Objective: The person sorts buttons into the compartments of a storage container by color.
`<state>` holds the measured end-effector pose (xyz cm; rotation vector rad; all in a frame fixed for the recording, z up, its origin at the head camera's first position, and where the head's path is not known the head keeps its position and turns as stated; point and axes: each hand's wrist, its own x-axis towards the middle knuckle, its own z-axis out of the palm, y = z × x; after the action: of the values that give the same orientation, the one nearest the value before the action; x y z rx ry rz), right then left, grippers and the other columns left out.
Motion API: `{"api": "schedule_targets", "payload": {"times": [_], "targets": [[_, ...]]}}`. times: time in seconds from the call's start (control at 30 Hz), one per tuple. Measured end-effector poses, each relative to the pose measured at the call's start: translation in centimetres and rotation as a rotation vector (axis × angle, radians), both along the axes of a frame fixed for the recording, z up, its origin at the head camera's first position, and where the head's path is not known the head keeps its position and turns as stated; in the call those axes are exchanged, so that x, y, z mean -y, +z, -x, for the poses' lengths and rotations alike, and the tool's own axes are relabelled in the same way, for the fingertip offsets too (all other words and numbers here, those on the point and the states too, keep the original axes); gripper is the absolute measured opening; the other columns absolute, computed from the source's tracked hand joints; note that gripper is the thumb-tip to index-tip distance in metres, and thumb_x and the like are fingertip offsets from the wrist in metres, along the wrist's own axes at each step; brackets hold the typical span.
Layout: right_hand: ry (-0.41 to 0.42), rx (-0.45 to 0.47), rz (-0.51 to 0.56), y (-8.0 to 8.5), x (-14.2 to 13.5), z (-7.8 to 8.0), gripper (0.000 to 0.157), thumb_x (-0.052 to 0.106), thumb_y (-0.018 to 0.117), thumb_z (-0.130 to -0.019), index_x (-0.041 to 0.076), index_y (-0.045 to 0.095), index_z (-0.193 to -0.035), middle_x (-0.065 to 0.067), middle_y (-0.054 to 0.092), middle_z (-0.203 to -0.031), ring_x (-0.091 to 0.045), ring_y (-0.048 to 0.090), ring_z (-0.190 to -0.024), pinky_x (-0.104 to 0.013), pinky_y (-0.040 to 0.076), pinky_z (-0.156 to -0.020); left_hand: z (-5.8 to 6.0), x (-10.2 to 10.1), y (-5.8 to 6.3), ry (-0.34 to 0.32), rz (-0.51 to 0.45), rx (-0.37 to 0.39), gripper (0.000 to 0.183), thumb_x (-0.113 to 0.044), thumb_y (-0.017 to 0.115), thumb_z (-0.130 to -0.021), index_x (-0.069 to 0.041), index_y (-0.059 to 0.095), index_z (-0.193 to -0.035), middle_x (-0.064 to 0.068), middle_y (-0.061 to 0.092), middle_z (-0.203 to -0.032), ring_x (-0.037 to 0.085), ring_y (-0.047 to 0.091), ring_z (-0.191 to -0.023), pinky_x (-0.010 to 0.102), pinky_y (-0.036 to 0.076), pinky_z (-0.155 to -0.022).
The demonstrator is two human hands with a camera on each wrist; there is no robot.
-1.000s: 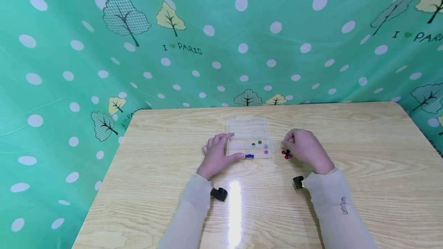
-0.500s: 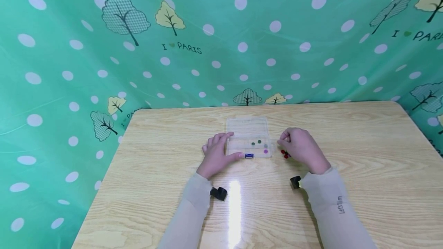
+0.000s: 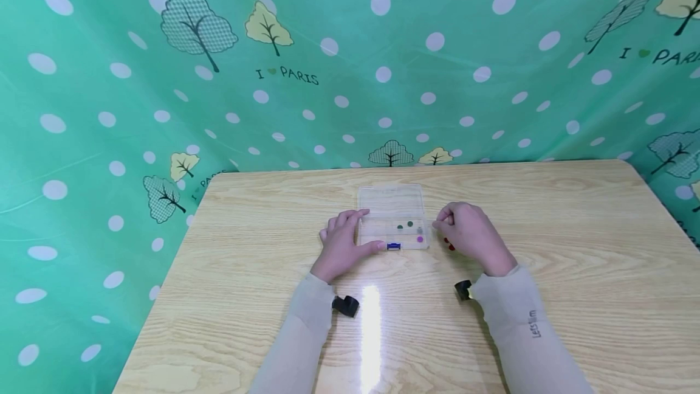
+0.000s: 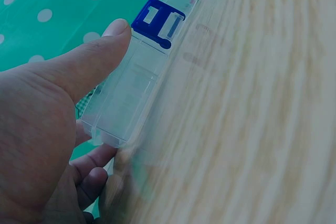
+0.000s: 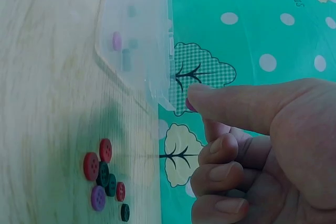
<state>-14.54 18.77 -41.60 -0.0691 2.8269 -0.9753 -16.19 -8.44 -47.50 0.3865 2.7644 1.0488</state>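
A clear plastic box (image 3: 410,248) lies on the table with its lid (image 3: 391,199) swung back. Inside it are a few dark green buttons (image 3: 410,224) and a purple button (image 3: 420,239). My left hand (image 3: 341,248) holds the box's left end, thumb along the front wall beside the blue latch (image 4: 158,22), fingers round the far side. Just off the box's right end, my right hand (image 3: 473,233) pinches another purple button (image 5: 190,104) between thumb and forefinger, its other fingers curled. Most of that button is hidden by the thumb.
Below the right hand, several loose buttons lie clustered on the wooden table (image 3: 262,297), among them red (image 5: 91,166), dark green (image 5: 110,184) and purple. A green dotted cloth (image 3: 350,59) hangs behind the table's back edge.
My right hand has moved left, from over the loose buttons toward the box's right end, and now covers more of the pile in the head view. The left hand and box stay put.
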Motion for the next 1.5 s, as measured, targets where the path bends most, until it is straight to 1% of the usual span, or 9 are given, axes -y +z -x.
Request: {"api": "schedule_targets", "payload": {"times": [0.13,0.37,0.6,0.83,1.1,1.3,1.5], "targets": [[0.004,-0.011,0.006,-0.1,0.3,0.0,0.013,0.014,0.064,-0.098,0.001,0.065,-0.097,-0.005,0.058,-0.072,-0.017,0.051,-0.055,-0.033,0.042,-0.054,-0.1,0.0,0.1,0.0,0.001,-0.005,0.094,-0.065,0.075,-0.077,-0.026,0.04,-0.154,0.007,0.037,-0.154,0.03,0.032,-0.135,0.048,0.022,-0.099],[0.011,-0.037,0.011,-0.2,0.8,0.0,0.011,0.014,0.066,-0.096,0.003,0.067,-0.094,-0.005,0.059,-0.076,-0.018,0.05,-0.063,-0.033,0.043,-0.059,-0.1,-0.1,0.3,-0.001,-0.004,-0.006,0.092,-0.063,0.076,-0.078,-0.025,0.04,-0.154,0.008,0.038,-0.154,0.031,0.032,-0.135,0.049,0.022,-0.1],[0.009,-0.021,0.029,-0.4,1.2,0.0,0.01,0.014,0.066,-0.097,0.004,0.066,-0.093,-0.005,0.058,-0.077,-0.019,0.049,-0.063,-0.034,0.042,-0.059,-0.2,-0.1,0.4,0.004,-0.009,-0.007,0.092,-0.062,0.077,-0.078,-0.024,0.041,-0.154,0.007,0.038,-0.154,0.031,0.032,-0.135,0.048,0.022,-0.099],[0.02,-0.028,0.042,-0.8,1.6,0.1,0.01,0.014,0.066,-0.096,0.005,0.066,-0.092,-0.004,0.057,-0.077,-0.019,0.05,-0.066,-0.034,0.043,-0.06,-0.2,-0.1,0.4,0.003,-0.007,-0.009,0.093,-0.062,0.077,-0.078,-0.024,0.041,-0.154,0.008,0.038,-0.154,0.031,0.032,-0.135,0.049,0.022,-0.1],[0.0,0.005,0.053,-1.2,2.1,0.1,0.01,0.015,0.067,-0.096,0.006,0.065,-0.092,-0.004,0.056,-0.075,-0.019,0.049,-0.063,-0.033,0.041,-0.057,-0.2,-0.1,0.5,0.001,-0.009,-0.009,0.093,-0.064,0.076,-0.078,-0.023,0.041,-0.154,0.008,0.038,-0.154,0.031,0.032,-0.135,0.05,0.022,-0.1],[0.013,-0.009,0.067,-1.3,2.4,0.0,0.009,0.014,0.067,-0.096,0.007,0.066,-0.091,-0.004,0.057,-0.075,-0.018,0.05,-0.062,-0.031,0.042,-0.054,-0.1,-0.1,0.4,0.002,-0.007,-0.001,0.094,-0.065,0.075,-0.077,-0.024,0.04,-0.154,0.007,0.037,-0.154,0.03,0.032,-0.135,0.049,0.022,-0.101],[0.03,-0.009,0.068,-1.4,2.6,0.0,0.008,0.014,0.068,-0.095,0.007,0.066,-0.09,-0.003,0.058,-0.076,-0.017,0.05,-0.063,-0.031,0.043,-0.055,-0.1,0.0,0.2,0.009,-0.003,-0.003,0.095,-0.067,0.075,-0.076,-0.025,0.041,-0.154,0.006,0.038,-0.154,0.029,0.032,-0.134,0.049,0.022,-0.101]]}}
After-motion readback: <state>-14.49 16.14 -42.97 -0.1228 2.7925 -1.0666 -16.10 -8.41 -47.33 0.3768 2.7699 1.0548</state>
